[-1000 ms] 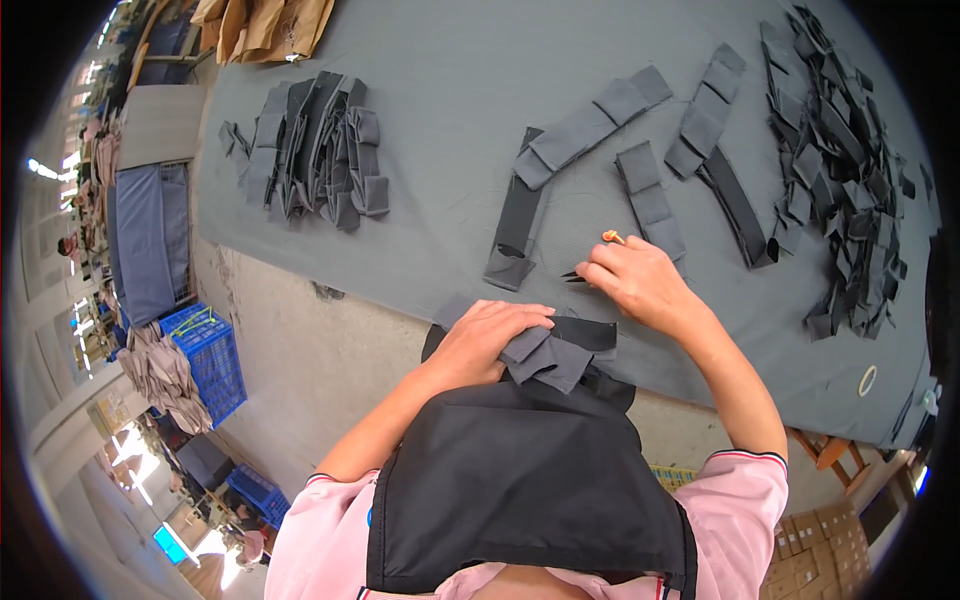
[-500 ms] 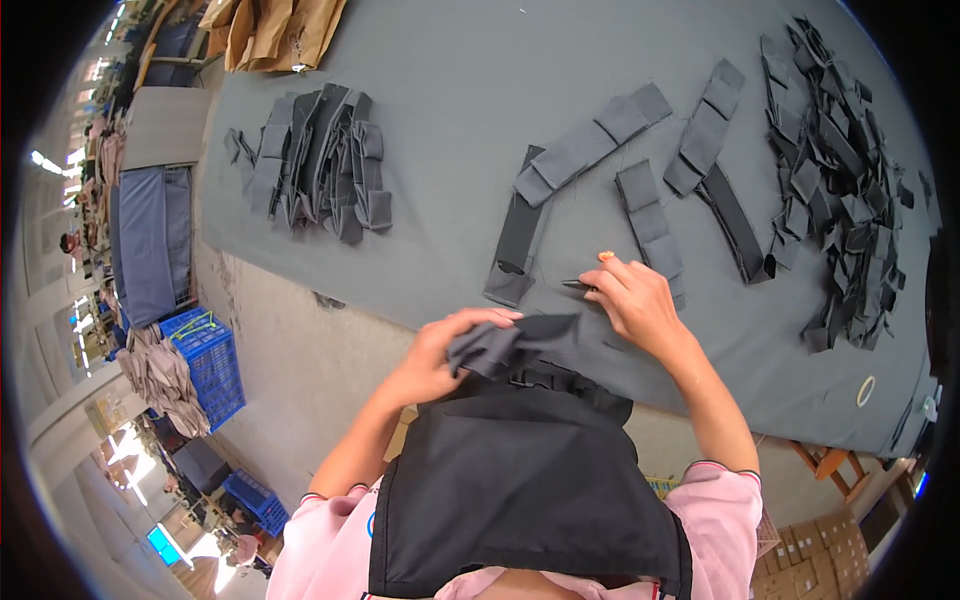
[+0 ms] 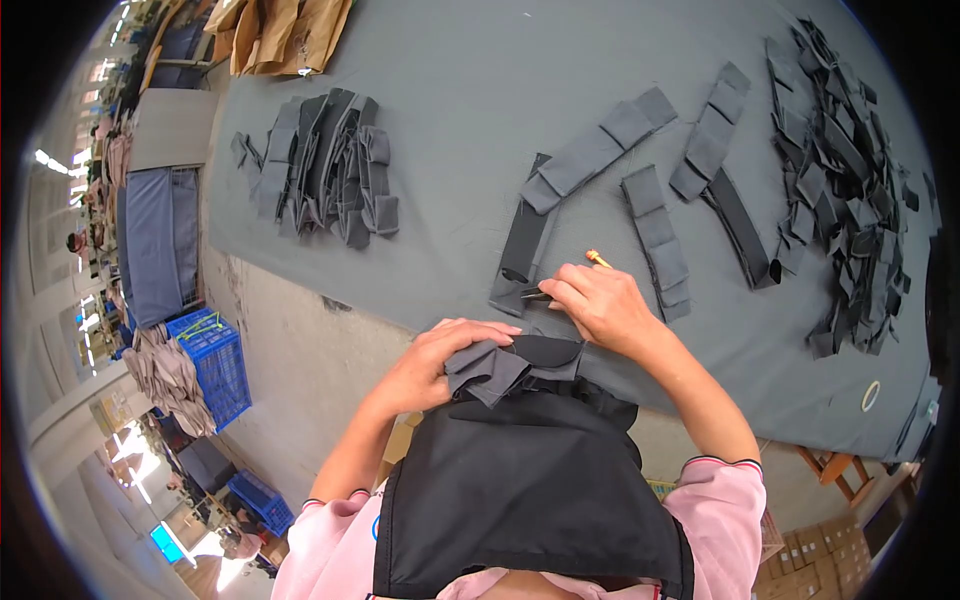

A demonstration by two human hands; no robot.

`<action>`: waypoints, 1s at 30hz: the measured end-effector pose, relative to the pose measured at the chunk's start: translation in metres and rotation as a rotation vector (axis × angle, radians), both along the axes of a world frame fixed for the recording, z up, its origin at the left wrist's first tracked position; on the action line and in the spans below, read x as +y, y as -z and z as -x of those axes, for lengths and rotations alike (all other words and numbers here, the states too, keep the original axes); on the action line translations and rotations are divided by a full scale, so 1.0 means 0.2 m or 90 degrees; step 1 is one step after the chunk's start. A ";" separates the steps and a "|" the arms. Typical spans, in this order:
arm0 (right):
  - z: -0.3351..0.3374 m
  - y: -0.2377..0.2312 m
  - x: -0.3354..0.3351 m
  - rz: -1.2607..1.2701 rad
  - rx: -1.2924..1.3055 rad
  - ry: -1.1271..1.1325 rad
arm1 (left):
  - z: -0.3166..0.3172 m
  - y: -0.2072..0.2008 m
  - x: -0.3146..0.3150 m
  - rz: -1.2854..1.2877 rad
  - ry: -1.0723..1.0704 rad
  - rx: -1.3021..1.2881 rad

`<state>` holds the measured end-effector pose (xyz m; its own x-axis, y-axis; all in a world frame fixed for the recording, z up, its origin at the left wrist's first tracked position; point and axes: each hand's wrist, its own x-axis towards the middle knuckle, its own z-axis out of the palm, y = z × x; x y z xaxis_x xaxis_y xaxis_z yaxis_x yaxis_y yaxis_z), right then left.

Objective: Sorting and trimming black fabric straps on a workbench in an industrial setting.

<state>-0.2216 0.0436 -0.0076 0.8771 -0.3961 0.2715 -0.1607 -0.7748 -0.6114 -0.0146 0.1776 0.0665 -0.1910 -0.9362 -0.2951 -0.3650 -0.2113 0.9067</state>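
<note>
My left hand (image 3: 436,362) is closed on a folded dark grey fabric piece (image 3: 490,372) at the table's near edge, just above my black apron (image 3: 520,480). My right hand (image 3: 600,305) grips a small slim tool with a dark pointed tip (image 3: 537,295) and an orange-yellow end (image 3: 597,258). That tip lies above and right of the fabric piece, apart from it, beside a pleated grey strip (image 3: 522,240) on the table. Fingers hide the middle of the tool, so its exact kind cannot be made out.
More pleated strips (image 3: 655,240) lie ahead on the grey-covered table (image 3: 450,150). A stacked bundle of strips (image 3: 330,165) is at far left, a large heap (image 3: 850,200) at right. Brown paper bags (image 3: 285,35) stand at the back left; a blue crate (image 3: 212,370) is on the floor.
My right hand has moved left and turned, bringing the tool's tip closer to the fabric piece. The fabric has shifted in my left hand and now shows a dark, smooth flap.
</note>
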 end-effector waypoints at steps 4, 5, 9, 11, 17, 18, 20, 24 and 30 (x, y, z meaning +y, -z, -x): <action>-0.01 0.01 0.02 -0.020 -0.021 0.030 | -0.01 0.00 0.00 0.014 0.017 0.002; -0.01 0.01 0.03 -0.028 -0.020 0.056 | -0.02 0.00 0.00 0.006 0.022 0.012; 0.04 0.04 0.08 -0.141 -0.035 0.241 | -0.09 0.02 0.01 -0.052 -0.136 0.191; 0.01 0.05 0.10 -0.294 -0.018 0.334 | -0.14 0.11 0.05 -0.117 -0.433 0.169; -0.32 0.14 0.13 -0.624 0.003 0.486 | -0.14 0.36 -0.28 -0.309 -0.484 0.299; -0.36 0.14 0.13 -0.636 0.001 0.505 | -0.10 0.37 -0.30 -0.305 -0.507 0.286; -0.33 0.16 0.11 -0.651 0.012 0.512 | -0.05 0.32 -0.31 -0.303 -0.502 0.365; -0.24 -0.01 0.19 -1.062 -0.483 0.381 | -0.08 0.20 -0.25 -0.338 -0.445 0.741; -0.17 0.02 0.27 -1.285 -0.407 0.280 | 0.02 0.34 -0.26 -0.270 -0.506 0.337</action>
<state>-0.1868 0.0966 -0.0123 0.6579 -0.5427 -0.5222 0.4043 0.8395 -0.3631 -0.0178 0.1261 -0.0017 0.2343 -0.6880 -0.6869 0.4409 -0.5545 0.7058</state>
